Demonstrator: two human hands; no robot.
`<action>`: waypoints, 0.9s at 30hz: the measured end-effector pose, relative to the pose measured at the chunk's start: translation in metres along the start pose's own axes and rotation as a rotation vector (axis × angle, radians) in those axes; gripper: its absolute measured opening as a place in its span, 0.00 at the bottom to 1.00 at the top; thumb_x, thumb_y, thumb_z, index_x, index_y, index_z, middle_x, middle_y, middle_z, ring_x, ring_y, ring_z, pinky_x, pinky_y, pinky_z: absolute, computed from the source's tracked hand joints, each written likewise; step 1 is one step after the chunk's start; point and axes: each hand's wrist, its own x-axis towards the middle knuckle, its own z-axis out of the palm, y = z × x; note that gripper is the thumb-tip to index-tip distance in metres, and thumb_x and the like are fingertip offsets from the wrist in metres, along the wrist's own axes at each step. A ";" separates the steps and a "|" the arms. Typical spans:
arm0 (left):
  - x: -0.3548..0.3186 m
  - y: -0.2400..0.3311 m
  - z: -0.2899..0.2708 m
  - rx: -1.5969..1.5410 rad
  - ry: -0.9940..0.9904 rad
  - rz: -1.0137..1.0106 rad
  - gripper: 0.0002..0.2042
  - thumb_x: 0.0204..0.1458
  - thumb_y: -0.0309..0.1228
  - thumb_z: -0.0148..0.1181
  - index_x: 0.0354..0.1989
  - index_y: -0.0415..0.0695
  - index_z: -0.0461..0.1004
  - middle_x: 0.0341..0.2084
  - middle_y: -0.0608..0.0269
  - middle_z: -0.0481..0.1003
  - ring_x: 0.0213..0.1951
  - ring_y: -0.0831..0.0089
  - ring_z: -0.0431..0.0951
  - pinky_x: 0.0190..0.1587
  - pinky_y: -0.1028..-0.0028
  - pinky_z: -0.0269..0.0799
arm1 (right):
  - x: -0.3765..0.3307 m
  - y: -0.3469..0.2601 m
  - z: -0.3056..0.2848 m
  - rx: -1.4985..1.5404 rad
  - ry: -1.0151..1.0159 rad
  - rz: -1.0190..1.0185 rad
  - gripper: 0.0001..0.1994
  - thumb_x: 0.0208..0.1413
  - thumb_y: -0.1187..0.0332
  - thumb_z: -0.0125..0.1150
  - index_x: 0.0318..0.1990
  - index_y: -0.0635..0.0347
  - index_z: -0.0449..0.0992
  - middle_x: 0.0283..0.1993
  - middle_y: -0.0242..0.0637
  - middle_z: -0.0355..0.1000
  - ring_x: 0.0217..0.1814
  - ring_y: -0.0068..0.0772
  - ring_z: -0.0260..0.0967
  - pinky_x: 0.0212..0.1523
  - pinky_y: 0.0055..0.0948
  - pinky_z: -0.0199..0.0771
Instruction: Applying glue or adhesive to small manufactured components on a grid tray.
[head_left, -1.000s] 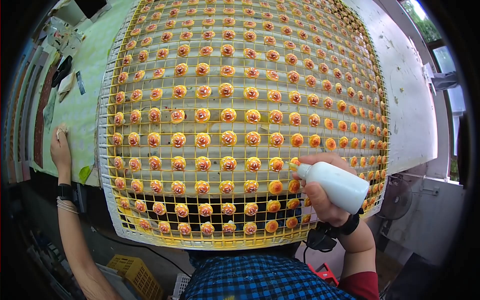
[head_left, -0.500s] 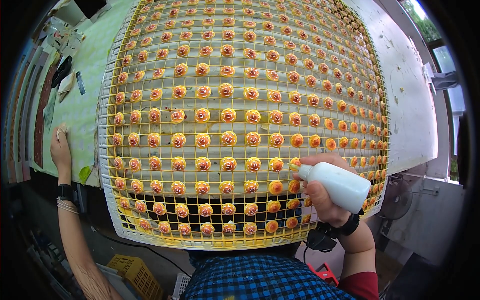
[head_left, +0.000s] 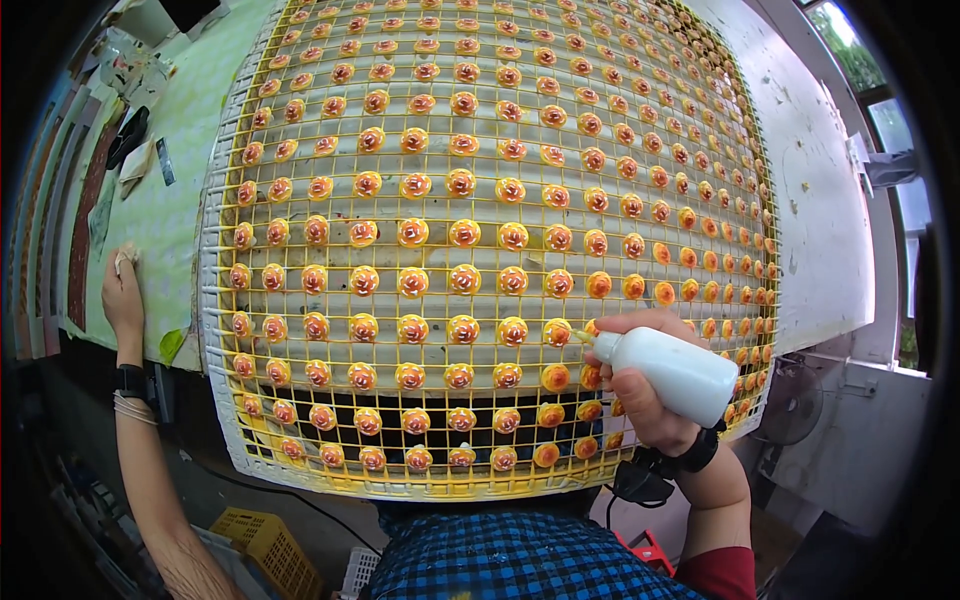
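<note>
My right hand (head_left: 650, 400) is wrapped round a white squeeze bottle (head_left: 676, 376), tilted with its thin nozzle (head_left: 582, 336) toward the left. The nozzle tip is right by a small orange-and-yellow flower-shaped piece (head_left: 557, 332) that has some white marks. Pieces to its left, such as another flower-shaped piece (head_left: 512, 331), carry white strokes; several nearer the bottle look plain orange. All sit in rows on a yellow wire mesh rack (head_left: 436, 354). Off at the left, my left hand (head_left: 122, 300) lies on a green-covered table, closed on a crumpled pale cloth or tissue (head_left: 125, 260).
The green-covered table (head_left: 180, 230) holds a dark object (head_left: 128, 138) and scraps at its far end. A white tabletop (head_left: 815, 230) flanks the rack on the right. Below are a yellow crate (head_left: 268, 555) and a fan (head_left: 792, 400). A black cable hangs near the rack's front edge.
The rack and its pieces appear slightly farther right in the picture. The bottle's nozzle tip has come nearer the partly marked piece. My left hand has hardly moved.
</note>
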 end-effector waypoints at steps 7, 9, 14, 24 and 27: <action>0.000 -0.002 -0.001 0.013 -0.003 0.000 0.18 0.54 0.37 0.39 0.47 0.39 0.66 0.40 0.53 0.72 0.43 0.63 0.71 0.44 0.73 0.63 | 0.002 -0.004 0.001 -0.068 -0.026 0.007 0.15 0.43 0.65 0.62 0.37 0.64 0.72 0.29 0.38 0.71 0.28 0.28 0.70 0.30 0.22 0.69; 0.000 -0.002 -0.001 0.019 -0.007 -0.005 0.18 0.54 0.37 0.39 0.47 0.40 0.65 0.40 0.53 0.71 0.43 0.63 0.71 0.44 0.73 0.63 | 0.002 -0.004 0.000 -0.094 -0.028 -0.005 0.15 0.43 0.65 0.62 0.37 0.64 0.72 0.29 0.38 0.71 0.28 0.29 0.70 0.30 0.22 0.69; 0.001 -0.002 0.001 0.033 -0.011 -0.009 0.18 0.54 0.38 0.39 0.47 0.40 0.65 0.40 0.52 0.71 0.43 0.62 0.71 0.44 0.72 0.63 | 0.002 -0.004 0.000 -0.132 -0.028 -0.013 0.14 0.43 0.65 0.62 0.36 0.64 0.72 0.29 0.38 0.71 0.27 0.30 0.70 0.29 0.22 0.69; 0.002 -0.007 0.003 0.026 0.034 0.012 0.18 0.53 0.39 0.39 0.47 0.41 0.66 0.39 0.51 0.71 0.42 0.58 0.71 0.43 0.71 0.64 | 0.001 0.001 0.001 -0.062 0.023 -0.028 0.13 0.43 0.66 0.62 0.35 0.64 0.73 0.29 0.38 0.71 0.27 0.29 0.69 0.29 0.22 0.69; 0.001 -0.005 0.003 0.016 0.033 0.012 0.18 0.53 0.38 0.39 0.47 0.41 0.66 0.39 0.52 0.72 0.42 0.59 0.72 0.42 0.71 0.64 | -0.001 0.000 -0.001 -0.012 0.018 -0.003 0.13 0.43 0.67 0.61 0.35 0.65 0.72 0.28 0.37 0.71 0.26 0.27 0.69 0.28 0.21 0.68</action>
